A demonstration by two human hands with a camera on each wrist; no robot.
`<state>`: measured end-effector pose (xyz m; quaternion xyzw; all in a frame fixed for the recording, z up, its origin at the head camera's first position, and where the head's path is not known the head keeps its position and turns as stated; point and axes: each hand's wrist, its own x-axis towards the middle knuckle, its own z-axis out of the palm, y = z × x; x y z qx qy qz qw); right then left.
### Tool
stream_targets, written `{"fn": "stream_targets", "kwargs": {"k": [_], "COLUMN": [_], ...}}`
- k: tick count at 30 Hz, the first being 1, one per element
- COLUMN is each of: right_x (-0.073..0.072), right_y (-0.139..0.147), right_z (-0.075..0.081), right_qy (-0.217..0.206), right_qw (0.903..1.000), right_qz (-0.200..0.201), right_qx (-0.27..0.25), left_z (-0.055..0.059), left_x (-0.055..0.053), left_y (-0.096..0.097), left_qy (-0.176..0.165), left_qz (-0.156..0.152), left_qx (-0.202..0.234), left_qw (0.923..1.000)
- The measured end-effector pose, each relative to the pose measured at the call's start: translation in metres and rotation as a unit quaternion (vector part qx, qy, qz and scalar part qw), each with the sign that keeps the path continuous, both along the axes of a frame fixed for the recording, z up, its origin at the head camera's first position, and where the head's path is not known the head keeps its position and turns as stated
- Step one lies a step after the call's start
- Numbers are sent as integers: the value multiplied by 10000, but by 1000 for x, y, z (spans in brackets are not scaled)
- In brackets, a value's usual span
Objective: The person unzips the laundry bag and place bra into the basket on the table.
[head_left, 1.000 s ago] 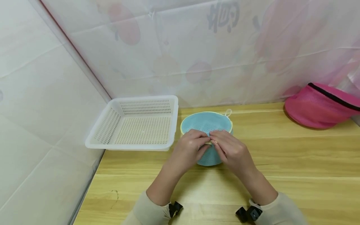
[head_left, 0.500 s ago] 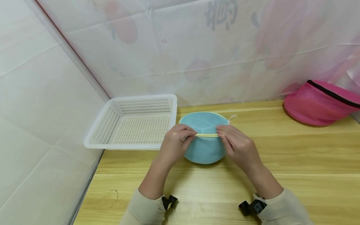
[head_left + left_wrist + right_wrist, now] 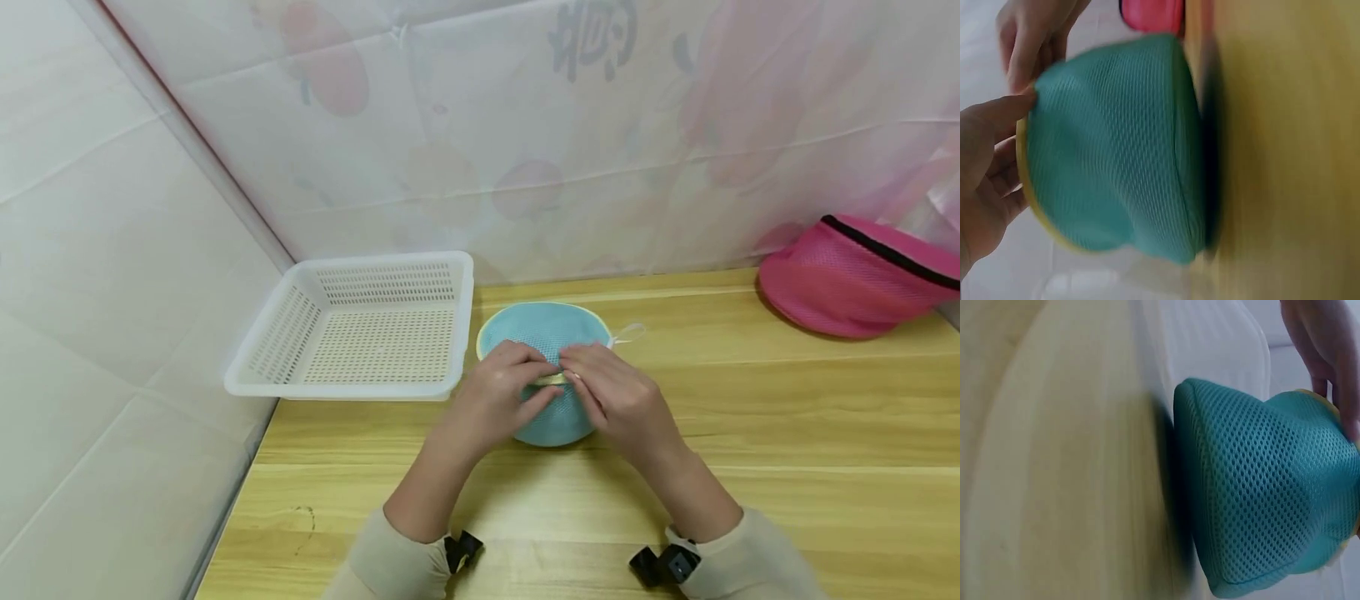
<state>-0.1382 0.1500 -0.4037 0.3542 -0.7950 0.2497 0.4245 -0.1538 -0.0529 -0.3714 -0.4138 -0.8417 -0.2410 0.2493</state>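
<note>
A light blue mesh laundry bag (image 3: pixel 551 321) with yellow trim stands on the table in the head view. My left hand (image 3: pixel 497 396) pinches its yellow zipper edge (image 3: pixel 550 380) near the middle. Close beside it, my right hand (image 3: pixel 621 402) pinches the same edge, the fingertips of both hands nearly meeting. In the left wrist view the mesh side (image 3: pixel 1107 150) bulges below the fingers, and the right wrist view shows the bag (image 3: pixel 1254 487) resting on its base. A white loop (image 3: pixel 632 333) sticks out at its right. The zipper pull is hidden by my fingers.
To the left, a white perforated plastic basket (image 3: pixel 337 390) stands against the back wall sheet. A pink mesh bag (image 3: pixel 840 292) with a black zipper band lies at the far right. The wooden table (image 3: pixel 787 433) has its left edge by a white sheet.
Half a second ago my hands were apart with the zipper edge stretched straight between them. Now they have come together at its middle, and the bag's edge sits slightly lower.
</note>
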Motion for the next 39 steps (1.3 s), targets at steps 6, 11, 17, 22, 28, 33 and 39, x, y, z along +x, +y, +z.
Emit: {"fn": "stream_targets", "kwargs": {"k": [6, 11, 17, 22, 28, 33, 39], "right_x": [2, -3, -7, -6, -6, -5, -6], "right_y": [1, 15, 27, 30, 34, 32, 26], "right_z": [3, 5, 2, 8, 10, 6, -3], "right_qy": [3, -100, -558, -1032, -1034, -1120, -981], "right_qw": [10000, 9997, 9974, 9924, 9945, 9926, 9925], "right_qz": [-7, -229, -387, -423, -45, -126, -618], "right_qx": [62, -58, -229, -525, -143, 461, 374], "left_z": [-3, -2, 2, 1, 1, 0, -4], "left_x": [4, 2, 4, 6, 6, 8, 9], "left_y": [6, 1, -1, 0, 5, 10, 13], "left_qy": [3, -197, -614, -925, -980, -907, -425], "left_qz": [75, 203, 182, 299, 170, 167, 290], "left_qx": [-1, 46, -45, -130, -131, -121, 128], "left_qw": [10000, 9996, 9979, 9952, 9950, 9957, 9986]}}
